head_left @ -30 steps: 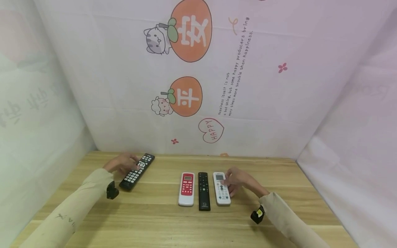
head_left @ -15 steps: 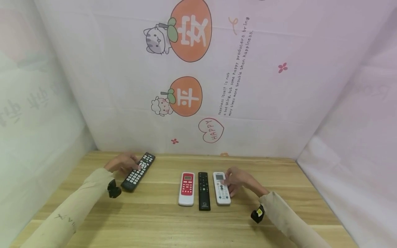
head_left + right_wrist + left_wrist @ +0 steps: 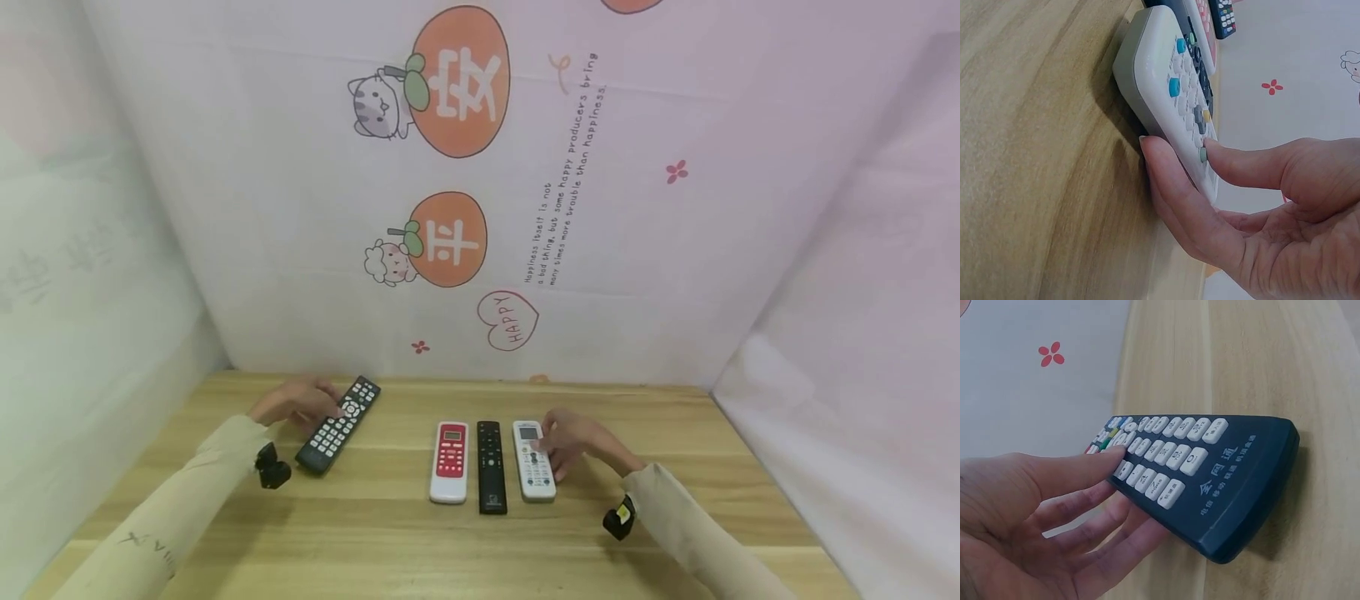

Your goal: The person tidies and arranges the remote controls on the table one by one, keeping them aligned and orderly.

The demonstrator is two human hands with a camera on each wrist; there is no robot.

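Note:
My left hand (image 3: 302,402) grips a black remote control (image 3: 1235,481) with white keys. In the left wrist view the thumb lies on the keys and the fingers reach under its edge; its near end casts a shadow on the wood. It lies slantwise at the left in the head view. To the right, my right hand (image 3: 573,439) holds a white remote control (image 3: 1163,75) with a small screen, thumb on its face and fingers along its side. A slim black remote control (image 3: 492,487) is just left of it, and beside that sits a red-and-white remote control (image 3: 448,487).
The wooden table (image 3: 390,550) ends at a printed white cloth wall (image 3: 637,250) at the back. More white cloth hangs along the left and right sides. A black wrist camera (image 3: 272,468) is strapped at the left sleeve, another wrist camera (image 3: 619,518) at the right.
My left hand has moved slightly right with the larger black remote control. The right hand keeps its hold on the white remote control. The head view has tilted up a little.

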